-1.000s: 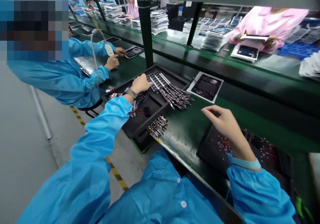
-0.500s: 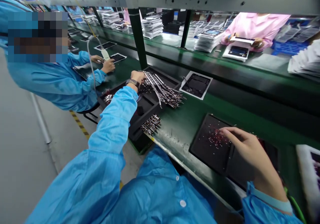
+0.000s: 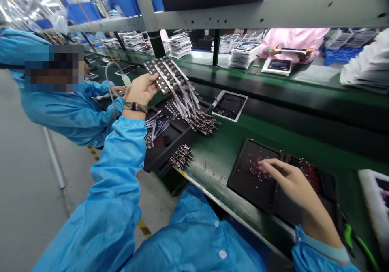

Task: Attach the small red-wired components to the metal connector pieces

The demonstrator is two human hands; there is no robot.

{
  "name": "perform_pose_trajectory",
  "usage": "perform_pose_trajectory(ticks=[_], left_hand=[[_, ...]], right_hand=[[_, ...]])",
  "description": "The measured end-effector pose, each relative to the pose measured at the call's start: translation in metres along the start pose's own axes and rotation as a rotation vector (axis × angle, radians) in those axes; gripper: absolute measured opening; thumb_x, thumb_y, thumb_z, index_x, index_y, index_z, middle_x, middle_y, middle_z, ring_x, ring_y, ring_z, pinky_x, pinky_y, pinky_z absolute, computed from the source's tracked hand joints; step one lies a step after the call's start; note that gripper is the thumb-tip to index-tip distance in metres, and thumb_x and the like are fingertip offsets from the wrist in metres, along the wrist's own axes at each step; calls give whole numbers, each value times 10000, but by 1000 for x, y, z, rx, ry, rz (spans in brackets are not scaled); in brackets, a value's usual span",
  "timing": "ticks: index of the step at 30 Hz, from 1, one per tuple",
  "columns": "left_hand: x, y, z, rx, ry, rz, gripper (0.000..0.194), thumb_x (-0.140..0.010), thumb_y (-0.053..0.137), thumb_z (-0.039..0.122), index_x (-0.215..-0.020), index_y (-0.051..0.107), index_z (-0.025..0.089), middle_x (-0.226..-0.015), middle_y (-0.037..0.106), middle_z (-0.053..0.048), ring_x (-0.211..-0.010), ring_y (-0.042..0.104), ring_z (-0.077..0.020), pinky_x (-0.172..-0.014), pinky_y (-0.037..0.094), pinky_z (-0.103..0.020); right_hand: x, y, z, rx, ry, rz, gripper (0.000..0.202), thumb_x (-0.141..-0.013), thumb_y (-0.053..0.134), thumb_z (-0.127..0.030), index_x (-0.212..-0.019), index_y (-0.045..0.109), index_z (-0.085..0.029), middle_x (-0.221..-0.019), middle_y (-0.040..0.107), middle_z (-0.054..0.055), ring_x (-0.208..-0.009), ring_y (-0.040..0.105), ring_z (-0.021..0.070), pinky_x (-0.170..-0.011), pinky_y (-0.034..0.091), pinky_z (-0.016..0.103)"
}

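My left hand [image 3: 142, 88] grips one end of a dark sheet of small parts in rows [image 3: 162, 74], lifted above a black divided tray [image 3: 185, 136]. Silvery strips hang from the sheet down to a bundle of similar strips [image 3: 202, 120] across the tray's edge. My right hand [image 3: 288, 178] is over a black flat tray [image 3: 243, 178], thumb and forefinger pinched together among tiny white and reddish pieces [image 3: 256, 170]. Whatever lies between those fingertips is too small to make out.
Another bundle of strips [image 3: 181, 155] lies beside the divided tray. Behind is a white-edged dark panel [image 3: 230, 105]. Green-handled pliers [image 3: 354, 239] lie at right, near a white foam block [image 3: 372, 207]. A co-worker in blue [image 3: 67, 114] sits left; another in pink [image 3: 293, 39] works across the bench.
My left hand has risen and moved left, lifting the sheet of parts so its rows now face me. My right hand stays pinched over the flat tray. The camera view has shifted slightly.
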State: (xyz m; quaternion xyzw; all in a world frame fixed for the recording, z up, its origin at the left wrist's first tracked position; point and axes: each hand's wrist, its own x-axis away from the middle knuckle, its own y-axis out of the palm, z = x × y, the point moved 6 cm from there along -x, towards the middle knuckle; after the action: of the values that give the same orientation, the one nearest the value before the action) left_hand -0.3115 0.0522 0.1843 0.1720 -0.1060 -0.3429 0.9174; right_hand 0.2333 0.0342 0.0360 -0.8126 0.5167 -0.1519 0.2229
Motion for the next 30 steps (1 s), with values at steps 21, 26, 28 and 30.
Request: perform_pose_trajectory(ticks=[21,26,28,30], left_hand=[[297,91,-115,-401,872,-1332,372,-864,586,-2,-884,809,295,-1121,805,-39,-1234,713,-268,-1190,455,-441],[281,57,-145,-345,537,-989,319,-876,691,78,-1031,824,323,-1481,650,-58,-1489,498,-331,-1287,301,-552],[269,34,-173,-273,313,-674,375,-868,780,187,-1214,774,332,-1613,520,-54,-1553,402,-331,-1301,290,-525],[264,11,-214,-144,-37,-433,476,-851,837,357,-1307,710,304,-1598,527,-88,-1517,451,-342,-1250,383,-504]], right_hand=[[-1,41,-2,-728,385,-80,411,-919,668,-586,-1197,816,-323,-1160,786,200,-1018,777,389,-781,632,506],[-5,56,-15,-707,298,-59,500,-812,831,-465,-1257,734,-258,-1196,791,114,-1130,741,336,-952,617,484],[-12,61,-19,-794,299,-15,477,-771,880,-425,-1188,737,-243,-1184,792,100,-1119,740,313,-972,605,457],[-18,64,-20,-848,292,26,464,-744,907,-402,-1141,735,-233,-1167,794,90,-1089,747,296,-972,601,442]])
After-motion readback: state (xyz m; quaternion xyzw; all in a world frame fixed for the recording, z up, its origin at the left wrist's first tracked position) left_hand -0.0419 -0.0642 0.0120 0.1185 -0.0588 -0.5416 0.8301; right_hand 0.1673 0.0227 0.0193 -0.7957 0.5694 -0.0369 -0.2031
